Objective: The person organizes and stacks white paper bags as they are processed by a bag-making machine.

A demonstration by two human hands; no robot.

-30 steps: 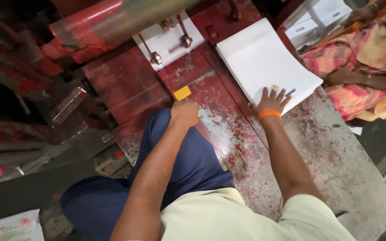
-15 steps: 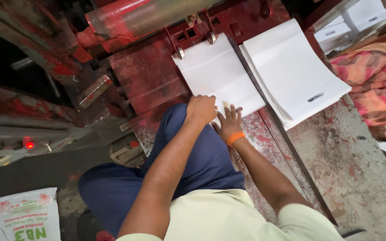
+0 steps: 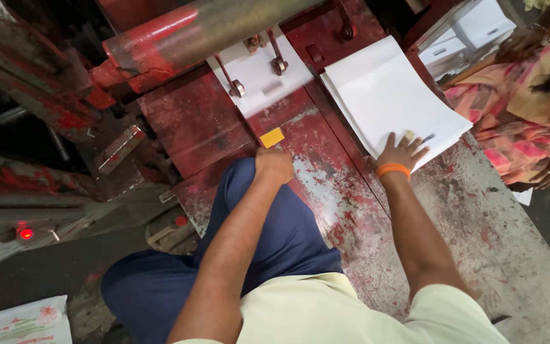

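Note:
My right hand [image 3: 401,153], with an orange band at the wrist, lies spread on the near corner of a stack of white paper sheets [image 3: 389,95] on the worn red machine bed [image 3: 332,185]. My left hand [image 3: 274,164] rests closed on the bed's near edge, just below a small yellow tab [image 3: 272,137]. One white sheet [image 3: 259,73] lies under two metal roller fingers [image 3: 235,88] and is partly drawn beneath a large metal cylinder [image 3: 224,25]. I cannot tell whether the left hand grips anything.
Another person in pink patterned clothing [image 3: 529,95] sits at the right beside more white stacks [image 3: 472,32]. Red machine framework [image 3: 46,127] with a lit red lamp [image 3: 27,234] fills the left. A printed sack [image 3: 23,322] lies on the floor.
The sheet my hands were pushing has gone in under the rollers toward the cylinder. My right hand moved back right onto the paper stack; my left hand stays near the yellow tab.

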